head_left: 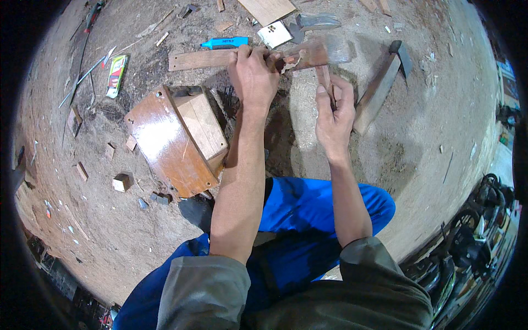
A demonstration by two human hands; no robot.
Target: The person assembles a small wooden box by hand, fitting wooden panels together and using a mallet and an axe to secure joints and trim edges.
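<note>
Bent over the ground, my left hand (254, 77) is closed around the right part of a flat wooden strip (201, 60), which has small holes at its left end. My right hand (335, 113) grips the short wooden handle (324, 78) of a mallet-like tool. Its brown head (314, 54) lies across the far side of my fingers, and its right end is smeared by motion. Whether the head touches the strip is hidden by my left fingers. Right of my right hand lies a hammer-like tool (378, 96) with a thick wooden handle and dark metal head.
A varnished brown panel (168, 146) joined to pale wood stands left of my forearm. Beyond the strip are a blue marker (225, 42), a white square piece (274, 34) and a board (267, 10). A green-and-white packet (116, 76) and a small wood block (121, 182) lie left.
</note>
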